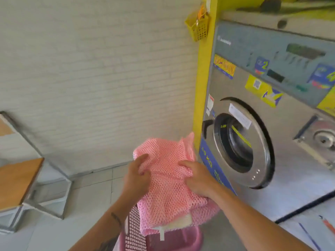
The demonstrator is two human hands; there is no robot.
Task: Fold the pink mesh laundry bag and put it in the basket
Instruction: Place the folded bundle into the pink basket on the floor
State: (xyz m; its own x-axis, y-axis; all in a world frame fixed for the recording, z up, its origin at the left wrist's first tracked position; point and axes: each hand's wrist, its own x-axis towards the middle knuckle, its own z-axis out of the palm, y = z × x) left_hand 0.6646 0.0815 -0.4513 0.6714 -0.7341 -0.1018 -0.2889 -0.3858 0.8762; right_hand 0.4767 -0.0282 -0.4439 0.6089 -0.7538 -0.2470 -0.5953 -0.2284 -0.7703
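- Mesh bag [168,180]: pink, bunched, held in air, hanging lengthwise directly above basket [178,240].
- Left hand [136,175], right hand [196,179]: both clamped on bag's upper part, equally near.

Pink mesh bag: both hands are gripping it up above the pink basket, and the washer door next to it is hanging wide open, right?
Not quite. The head view shows the washer door shut against the machine front, not hanging open. The rest holds: the left hand and right hand both grip the pink mesh bag above the pink basket.
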